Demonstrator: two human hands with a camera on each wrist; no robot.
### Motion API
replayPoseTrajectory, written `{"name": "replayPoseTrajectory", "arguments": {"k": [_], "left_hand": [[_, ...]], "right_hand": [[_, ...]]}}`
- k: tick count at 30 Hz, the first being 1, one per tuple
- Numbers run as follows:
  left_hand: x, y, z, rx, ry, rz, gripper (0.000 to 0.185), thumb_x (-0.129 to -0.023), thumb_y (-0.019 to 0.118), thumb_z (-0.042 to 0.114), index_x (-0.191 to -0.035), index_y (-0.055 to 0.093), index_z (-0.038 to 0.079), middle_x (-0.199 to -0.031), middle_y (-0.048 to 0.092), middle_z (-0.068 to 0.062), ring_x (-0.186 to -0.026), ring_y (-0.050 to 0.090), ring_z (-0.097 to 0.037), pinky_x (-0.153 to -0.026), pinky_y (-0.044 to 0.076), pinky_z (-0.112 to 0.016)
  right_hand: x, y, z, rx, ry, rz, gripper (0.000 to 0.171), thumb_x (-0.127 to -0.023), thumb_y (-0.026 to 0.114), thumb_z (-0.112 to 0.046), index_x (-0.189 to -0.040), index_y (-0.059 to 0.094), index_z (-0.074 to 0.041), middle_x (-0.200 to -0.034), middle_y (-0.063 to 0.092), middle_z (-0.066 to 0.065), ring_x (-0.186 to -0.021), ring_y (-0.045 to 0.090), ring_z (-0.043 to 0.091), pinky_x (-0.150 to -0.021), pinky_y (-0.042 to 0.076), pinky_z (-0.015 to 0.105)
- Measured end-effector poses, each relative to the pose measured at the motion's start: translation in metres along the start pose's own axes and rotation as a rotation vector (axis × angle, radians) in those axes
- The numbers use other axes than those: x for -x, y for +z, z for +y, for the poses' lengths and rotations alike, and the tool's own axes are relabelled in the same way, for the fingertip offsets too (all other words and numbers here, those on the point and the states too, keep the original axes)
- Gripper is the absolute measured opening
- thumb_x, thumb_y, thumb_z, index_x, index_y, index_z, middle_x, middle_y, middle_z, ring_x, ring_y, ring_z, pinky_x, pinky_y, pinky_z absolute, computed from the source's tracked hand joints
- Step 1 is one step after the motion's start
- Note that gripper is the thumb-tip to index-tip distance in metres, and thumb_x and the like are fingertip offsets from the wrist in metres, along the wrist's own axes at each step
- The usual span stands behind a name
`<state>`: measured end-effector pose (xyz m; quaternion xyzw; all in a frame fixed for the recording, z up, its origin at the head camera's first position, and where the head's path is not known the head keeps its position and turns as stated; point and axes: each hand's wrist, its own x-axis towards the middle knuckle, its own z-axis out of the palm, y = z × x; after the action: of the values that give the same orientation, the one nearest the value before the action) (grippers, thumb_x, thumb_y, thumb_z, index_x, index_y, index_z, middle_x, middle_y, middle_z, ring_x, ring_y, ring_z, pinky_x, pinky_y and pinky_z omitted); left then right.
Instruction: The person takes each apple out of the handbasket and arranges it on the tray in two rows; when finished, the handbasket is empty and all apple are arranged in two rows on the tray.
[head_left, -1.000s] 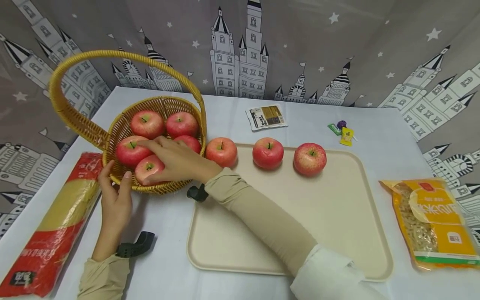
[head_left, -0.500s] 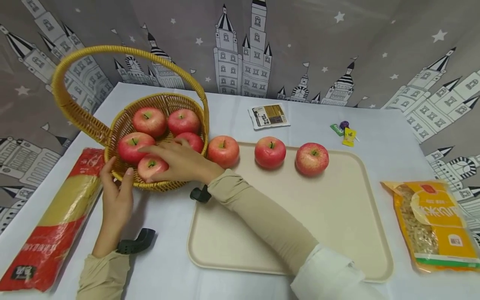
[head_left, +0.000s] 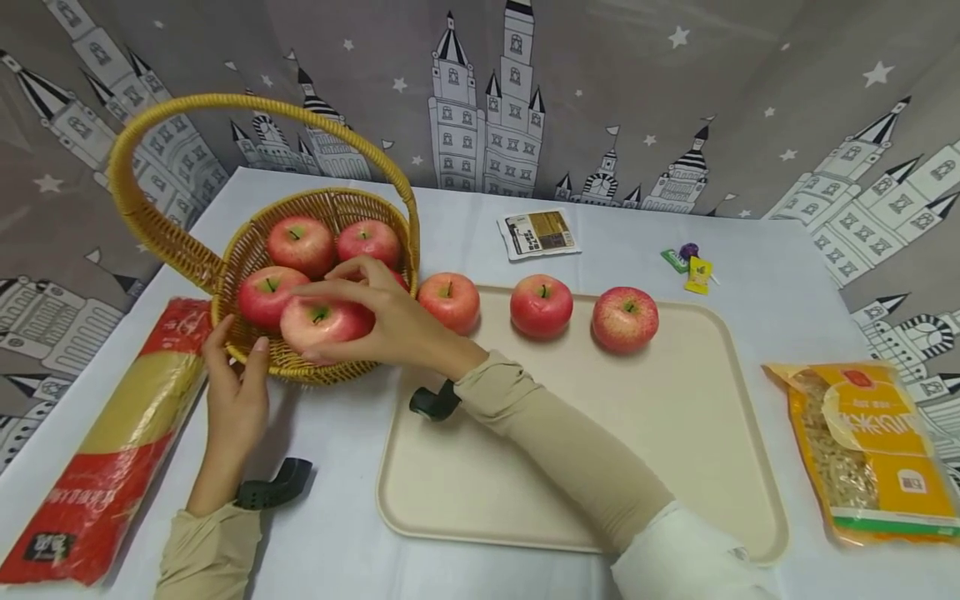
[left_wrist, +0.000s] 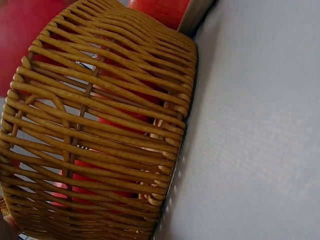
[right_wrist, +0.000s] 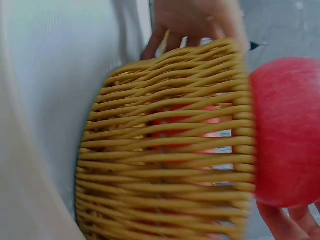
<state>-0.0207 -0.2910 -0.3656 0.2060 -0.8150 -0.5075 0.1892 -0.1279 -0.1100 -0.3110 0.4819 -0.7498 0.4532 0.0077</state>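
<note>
In the head view a yellow-brown wicker basket with a tall handle holds several red apples. My right hand grips one apple between thumb and fingers, raised at the near side of the basket. The right wrist view shows this held apple beside the rim, fingertips under it. My left hand holds the near-left rim with thumb and fingers. Woven basket wall fills most of the left wrist view. Another apple inside is mostly hidden behind my right hand.
A beige tray lies right of the basket, with three apples along its far edge. A red-yellow packet lies left, an orange bag right. A small sachet and candies sit at the back.
My right hand has taken hold of the nearest apple and lifted it, shifting a little to the right. My left hand stays at the rim.
</note>
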Motion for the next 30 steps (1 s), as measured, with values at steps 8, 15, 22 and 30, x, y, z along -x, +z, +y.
{"name": "replayPoseTrajectory", "arguments": {"k": [8, 15, 22, 30], "left_hand": [[0.0, 0.0, 0.003, -0.008, -0.002, 0.004, 0.054, -0.095, 0.039, 0.026, -0.143, 0.015, 0.019, -0.151, 0.014, -0.007, -0.138, 0.017, -0.025, -0.111, 0.016, -0.051], [0.001, 0.0, 0.002, -0.019, -0.017, 0.003, 0.054, -0.095, 0.039, 0.028, -0.143, 0.015, 0.021, -0.151, 0.013, -0.006, -0.139, 0.015, -0.023, -0.111, 0.016, -0.051], [0.001, -0.001, 0.004, -0.018, -0.03, 0.009, 0.054, -0.095, 0.039, 0.027, -0.143, 0.015, 0.021, -0.151, 0.015, -0.006, -0.138, 0.018, -0.025, -0.111, 0.017, -0.05], [0.0, 0.0, 0.004, -0.017, -0.026, -0.007, 0.054, -0.095, 0.039, 0.027, -0.143, 0.014, 0.02, -0.151, 0.013, -0.007, -0.139, 0.016, -0.024, -0.111, 0.015, -0.05]], "right_hand": [[0.03, -0.034, -0.009, -0.086, -0.021, 0.047, 0.048, -0.065, 0.08, -0.03, -0.109, 0.066, -0.018, -0.119, 0.041, 0.002, -0.116, 0.035, 0.007, -0.098, 0.034, 0.017], [0.08, -0.081, 0.005, -0.074, 0.009, 0.134, 0.047, -0.063, 0.083, -0.02, -0.106, 0.068, -0.012, -0.119, 0.045, 0.006, -0.112, 0.04, 0.014, -0.092, 0.04, 0.028], [0.141, -0.152, 0.031, -0.054, 0.191, 0.373, 0.043, -0.065, 0.074, 0.005, -0.107, 0.065, 0.001, -0.117, 0.049, 0.007, -0.113, 0.041, 0.013, -0.091, 0.039, 0.021], [0.217, -0.23, 0.072, 0.037, 0.401, 0.647, 0.04, -0.073, 0.068, 0.005, -0.113, 0.062, 0.002, -0.114, 0.045, -0.002, -0.111, 0.04, 0.013, -0.087, 0.042, 0.008]]}}
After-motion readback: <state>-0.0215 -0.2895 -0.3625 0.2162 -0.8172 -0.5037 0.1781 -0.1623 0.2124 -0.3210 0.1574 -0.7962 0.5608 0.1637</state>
